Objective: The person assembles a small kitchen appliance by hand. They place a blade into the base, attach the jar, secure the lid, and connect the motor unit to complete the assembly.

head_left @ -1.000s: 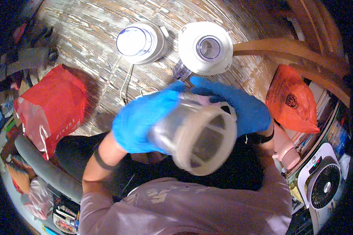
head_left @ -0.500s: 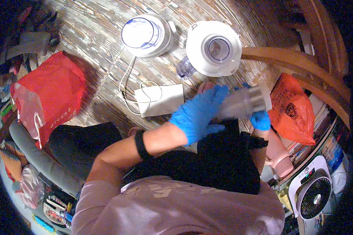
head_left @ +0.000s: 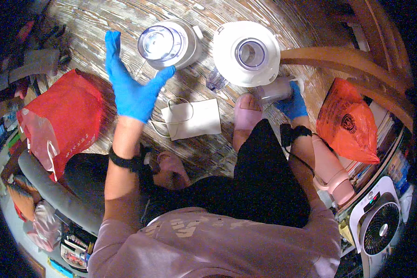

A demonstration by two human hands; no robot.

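Note:
My left hand point(head_left: 133, 95), in a blue glove, is raised with thumb and fingers spread and nothing in it. It is nearest a white round appliance base point(head_left: 190, 51) with a clear cup-like top point(head_left: 160, 44). My blue-gloved right hand point(head_left: 295, 105) grips a translucent cylindrical container point(head_left: 274, 90) lying on its side, low by my foot; some of its fingers are hidden. Just beyond the container stands a white round appliance part point(head_left: 227, 51) with a clear tube point(head_left: 251, 53) rising from its middle. A clear plastic piece point(head_left: 215, 80) sits by its lower left side.
A white sheet point(head_left: 197, 119) with a looped cord point(head_left: 178, 99) over it lies between my feet, which wear pink slippers point(head_left: 248, 109). A red bag point(head_left: 72, 109) is on the left. At right are an orange bag point(head_left: 347, 123), a pink bottle point(head_left: 331, 169), a fan point(head_left: 379, 227) and a curved wooden leg point(head_left: 329, 60).
My left hand has let go of the container and swung up and left, its fingers spreading. My right hand has carried the container forward and down, beside the white round part.

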